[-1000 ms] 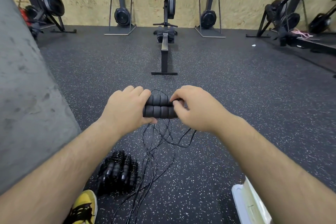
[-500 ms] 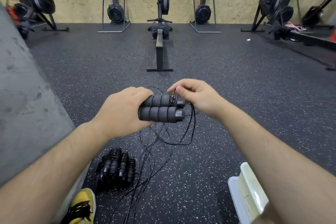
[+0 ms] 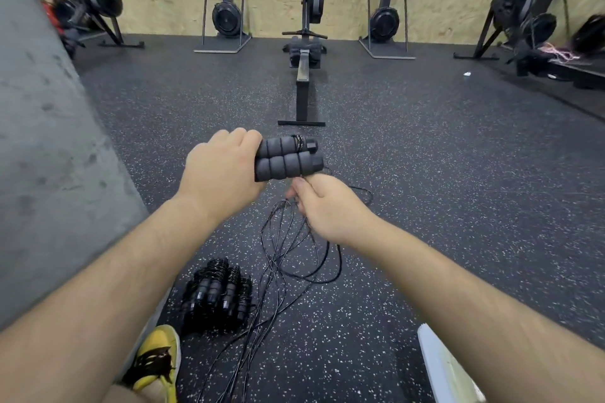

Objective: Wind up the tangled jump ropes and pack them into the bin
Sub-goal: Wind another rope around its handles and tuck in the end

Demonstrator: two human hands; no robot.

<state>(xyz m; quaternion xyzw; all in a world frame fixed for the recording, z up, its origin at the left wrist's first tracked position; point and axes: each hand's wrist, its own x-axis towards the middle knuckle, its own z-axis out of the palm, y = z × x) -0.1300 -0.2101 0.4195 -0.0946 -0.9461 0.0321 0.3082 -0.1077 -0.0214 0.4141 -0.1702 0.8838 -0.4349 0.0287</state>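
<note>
My left hand (image 3: 222, 173) grips two black foam jump-rope handles (image 3: 288, 159) side by side, held level above the floor. A few turns of thin black cord are wound round the upper handle near its cap. My right hand (image 3: 324, 206) is just below the handles and pinches the black cord (image 3: 284, 258), which hangs down in loose loops onto the floor. A pile of wound black jump ropes (image 3: 217, 294) lies on the floor near my foot. The white bin's rim (image 3: 442, 370) shows at the bottom right, partly behind my right forearm.
A grey concrete wall (image 3: 49, 157) runs along the left. A rowing machine (image 3: 306, 52) stands straight ahead, with other gym machines along the plywood back wall. My yellow shoe (image 3: 157, 360) is at the bottom left. The floor is dark speckled rubber.
My right hand has dropped from the handle caps to below the handles, drawing the cord down. Turns of cord now sit on the upper handle. My left hand has raised the handles a little.
</note>
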